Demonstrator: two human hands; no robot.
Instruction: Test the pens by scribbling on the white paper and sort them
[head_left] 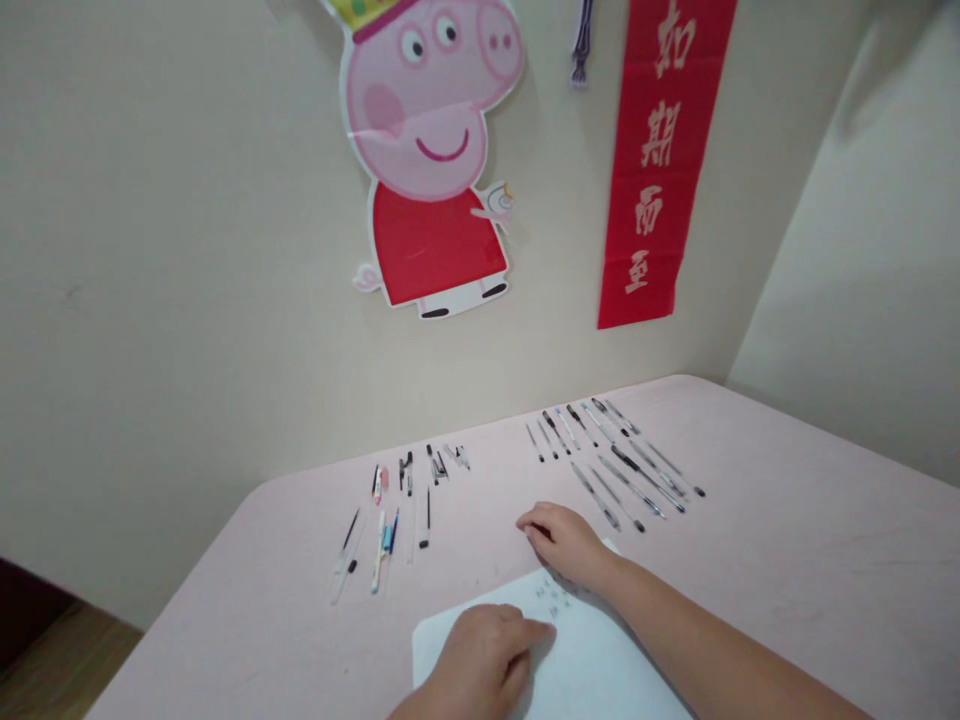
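Observation:
A white sheet lies on the table in front of me, with several tiny dark grey pieces on it, too small to name surely. My left hand rests low over the sheet, index finger stretched out and its tip beside those pieces; the other fingers are curled, with nothing visible in them. Just past the sheet's far edge is my right hand, its fingertips drawn together close to the tabletop. Whatever they hold, if anything, is hidden. My right forearm crosses the sheet's right side.
A pink-covered table reaches the wall. Pens and pen parts lie in rows at the back right. Taken-apart pens and small black and clear parts lie at the left. A pig cutout and red banner hang behind.

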